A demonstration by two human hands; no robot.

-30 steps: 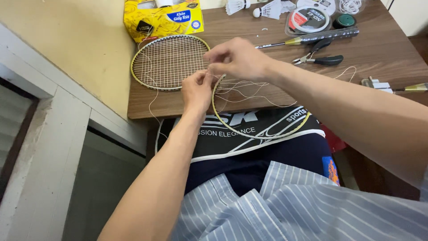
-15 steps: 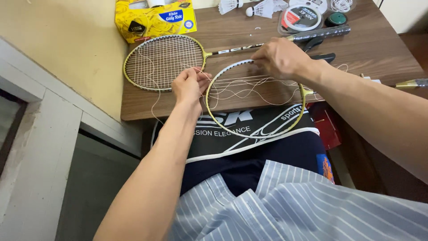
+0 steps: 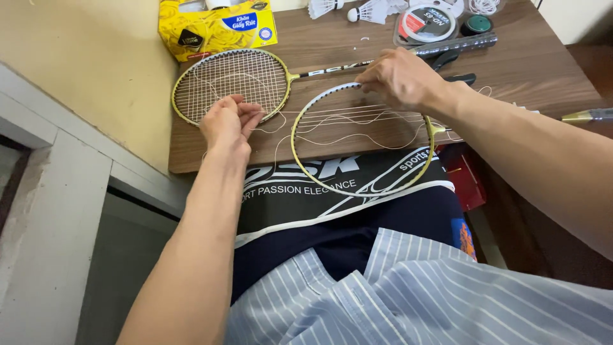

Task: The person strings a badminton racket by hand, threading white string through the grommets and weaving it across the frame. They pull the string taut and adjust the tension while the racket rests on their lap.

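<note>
A pale yellow wall and a grey-white ledge fill the nine o'clock side, and a dark wooden table (image 3: 511,64) runs across the top of the view. At eleven o'clock a yellow tissue packet (image 3: 217,25) lies against the wall. Just below it rests a fully strung racket (image 3: 230,86), its yellow frame flat on the wood.

The left hand (image 3: 228,124) sits at ten o'clock of centre, over the strung racket's lower rim, fingertips closed in a pinch on a thin white string (image 3: 281,124). Half a second ago this hand was nearer the unstrung frame; now it has drawn out toward nine o'clock, so the string looks pulled farther through and lies in loose, wavy lines across the frame.

At centre, the racket being strung (image 3: 361,144) lies half on the table edge and half over a dark racket bag (image 3: 332,185) at six o'clock, with only a few strings across its upper part. The right hand (image 3: 402,76), at one o'clock, is curled over the top of that frame, fingers pressed down on the rim; whether it also nips the string I cannot tell. It has shifted little since a moment ago, steadying the frame while the other hand pulls.

Farther toward two o'clock lie shuttlecocks (image 3: 357,9), a round string reel (image 3: 426,22) and dark-handled pliers (image 3: 456,67).
</note>
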